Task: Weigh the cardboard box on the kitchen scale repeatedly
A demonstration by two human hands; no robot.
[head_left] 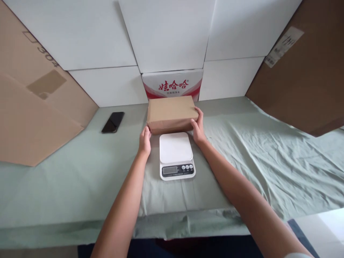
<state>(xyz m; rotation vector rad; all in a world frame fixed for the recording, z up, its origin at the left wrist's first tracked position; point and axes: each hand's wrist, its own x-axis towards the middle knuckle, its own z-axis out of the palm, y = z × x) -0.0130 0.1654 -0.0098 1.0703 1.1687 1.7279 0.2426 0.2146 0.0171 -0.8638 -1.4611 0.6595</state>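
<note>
A closed brown cardboard box (172, 109) is between my two hands, just behind the scale. My left hand (145, 141) grips its near left corner, the fingers partly hidden behind the box's side. On the right, my right hand (198, 126) wraps round the box's right end, with the thumb at the front. In front of the box a white kitchen scale (176, 148) lies flat, its square platform bare. The scale's dark display and several round buttons face me. Whether the box touches the cloth cannot be made out.
A black phone (113, 122) lies to the left on the green cloth (113, 172), which is wrinkled at the right. White panels and a red-and-white printed carton (172, 84) stand at the back. Large cardboard sheets flank the left (40, 107) and right (303, 79).
</note>
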